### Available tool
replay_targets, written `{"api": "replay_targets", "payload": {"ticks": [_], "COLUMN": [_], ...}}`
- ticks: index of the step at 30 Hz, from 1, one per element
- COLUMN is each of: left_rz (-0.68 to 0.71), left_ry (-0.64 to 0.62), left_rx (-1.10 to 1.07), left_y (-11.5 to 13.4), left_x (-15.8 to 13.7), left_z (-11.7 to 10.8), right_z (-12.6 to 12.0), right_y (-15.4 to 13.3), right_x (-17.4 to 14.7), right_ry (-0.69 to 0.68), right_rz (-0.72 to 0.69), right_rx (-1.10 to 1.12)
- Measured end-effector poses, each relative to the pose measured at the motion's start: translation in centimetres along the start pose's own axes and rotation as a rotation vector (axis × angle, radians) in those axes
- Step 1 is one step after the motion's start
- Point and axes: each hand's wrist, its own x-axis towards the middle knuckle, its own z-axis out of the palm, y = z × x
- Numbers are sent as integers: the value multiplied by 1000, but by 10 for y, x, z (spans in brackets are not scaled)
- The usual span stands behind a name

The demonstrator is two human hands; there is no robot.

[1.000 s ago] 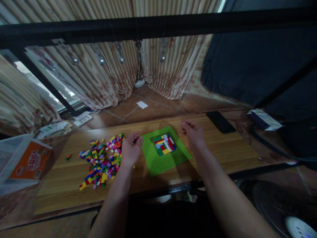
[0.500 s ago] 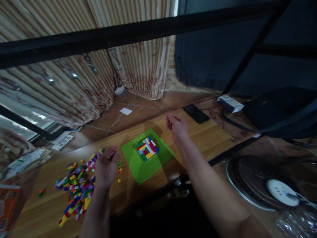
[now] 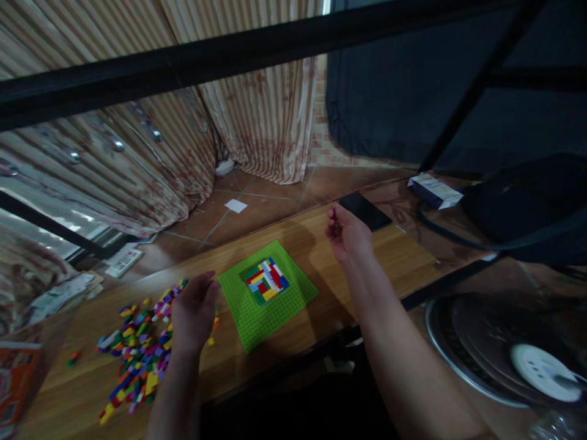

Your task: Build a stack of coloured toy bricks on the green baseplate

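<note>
A green studded baseplate point(image 3: 250, 327) lies on the wooden table, with a low block of red, white, blue, yellow and green toy bricks point(image 3: 268, 281) built on it. My left hand point(image 3: 193, 308) is above the table just left of the baseplate, beside a loose pile of coloured bricks point(image 3: 142, 348), part of which it hides. Its fingers are bent, with the thumb apart from them, and no brick shows in it. To the right of the baseplate, my right hand point(image 3: 351, 235) hovers with its fingers curled loosely inward. Nothing is visible in it.
A black phone-like slab point(image 3: 365, 211) lies at the table's far right, close to my right hand. A dark metal bar point(image 3: 229, 58) crosses above the far side. An orange box or book point(image 3: 17, 382) sits at the left, and a dark round stool-like thing point(image 3: 477, 342) stands right.
My right hand has moved right, farther from the baseplate, and its fingers have curled. My left hand stays beside the brick pile. The view has shifted slightly.
</note>
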Motion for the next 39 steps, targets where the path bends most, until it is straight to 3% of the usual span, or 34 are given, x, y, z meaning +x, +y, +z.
{"api": "replay_targets", "payload": {"ticks": [4,8,10,12,16,20,25,39], "left_rz": [-60,-119,-163,-223,-331,-447,-368,-378], "left_ry": [176,521,707,793,759,823,890,931], "left_rx": [-38,-263,-434,-633,-911,-1088,-1240,-1328], "left_y": [3,-2,-8,-14,-27,-34,-29,-41], "left_x": [0,3,2,-2,-12,-22,-27,-34], "left_z": [-23,-65,-89,-110,-136,-149,-158,-173], "right_z": [6,16,23,28,37,45,50,64], "right_y": [9,34,50,67,99,127,152,202], "right_x": [-4,-17,-34,-59,-118,-156,-169,-220], "right_ry": [-24,-70,-247,-467,-963,-1228,-1289,-1426], "right_rz": [-38,-419,-558,-585,-630,-619,-576,-752], "right_rx": [-115,-479,-678,-840,-1078,-1198,-1299,-1290]}}
